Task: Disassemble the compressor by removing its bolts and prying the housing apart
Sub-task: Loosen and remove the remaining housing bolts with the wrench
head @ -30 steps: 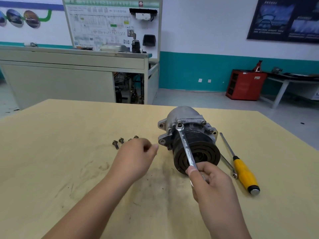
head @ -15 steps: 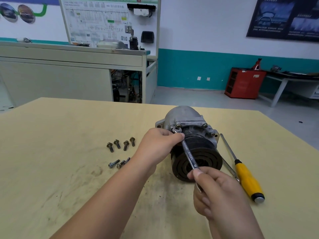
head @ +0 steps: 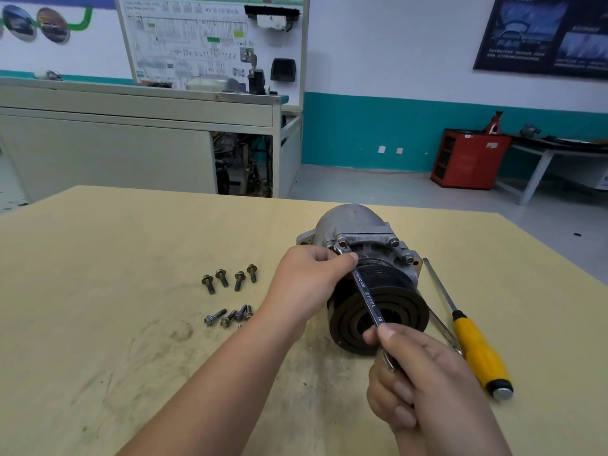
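The person's bare left forearm is slanting up from the lower left. The left hand point(head: 309, 284) is curling its fingers point(head: 324, 255) and pressing its thumb against the top end of a slim silver steel spanner point(head: 367, 296). The right hand point(head: 424, 380) is rising from the bottom edge, its thumb and curled fingers pinching the spanner's lower end.

A: How many loose bolts point(head: 239, 280) are counted left of the compressor point(head: 352, 225)?
B: Four are counted in the farther row. In the nearer cluster point(head: 215, 316) at least three are made out; the exact number cannot be told.
A: And on the compressor itself?
B: Three bolt heads point(head: 394, 241) are seen on its flange. One wrench point(head: 367, 296) is counted across its front, and one yellow-handled screwdriver point(head: 477, 350) to its right.
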`<state>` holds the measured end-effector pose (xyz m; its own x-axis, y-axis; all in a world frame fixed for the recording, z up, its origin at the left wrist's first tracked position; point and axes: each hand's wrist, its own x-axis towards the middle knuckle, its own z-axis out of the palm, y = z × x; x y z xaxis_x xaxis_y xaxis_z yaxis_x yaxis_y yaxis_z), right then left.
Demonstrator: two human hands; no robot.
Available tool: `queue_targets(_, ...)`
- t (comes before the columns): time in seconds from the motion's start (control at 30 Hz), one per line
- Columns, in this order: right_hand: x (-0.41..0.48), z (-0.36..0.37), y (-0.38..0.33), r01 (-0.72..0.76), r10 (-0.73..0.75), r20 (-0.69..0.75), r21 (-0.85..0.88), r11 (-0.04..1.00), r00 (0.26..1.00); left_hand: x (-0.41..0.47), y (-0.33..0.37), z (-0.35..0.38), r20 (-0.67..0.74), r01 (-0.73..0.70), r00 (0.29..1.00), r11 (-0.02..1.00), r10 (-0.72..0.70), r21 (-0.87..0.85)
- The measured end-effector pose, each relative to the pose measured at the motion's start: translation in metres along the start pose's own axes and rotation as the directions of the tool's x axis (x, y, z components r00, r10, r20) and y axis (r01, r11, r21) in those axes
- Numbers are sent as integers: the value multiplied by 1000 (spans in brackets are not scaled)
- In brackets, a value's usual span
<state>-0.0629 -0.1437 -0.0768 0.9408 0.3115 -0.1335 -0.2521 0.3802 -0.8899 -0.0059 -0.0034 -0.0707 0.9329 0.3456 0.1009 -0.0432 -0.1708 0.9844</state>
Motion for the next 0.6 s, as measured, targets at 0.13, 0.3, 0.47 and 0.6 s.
queue_targets(0.13, 2, 1, -3, -30, 29, 22, 60, 998, 999, 2, 0, 2, -4, 6, 1000, 1000, -6, -12)
queue_targets(0.3, 2, 4, -8, -29, 26, 28, 95, 995, 999, 1, 4, 5, 16, 47, 999, 997, -46, -67)
queue_targets(0.47, 4, 0, -12, -7, 7, -12, -53, 999, 1000, -1, 4, 8, 11, 51, 999, 995, -51, -85)
queue_targets(0.6, 5, -1, -14, 35, -50, -45, -280, 959, 998, -4, 1, 10, -20, 24, 999, 998, -25, -66)
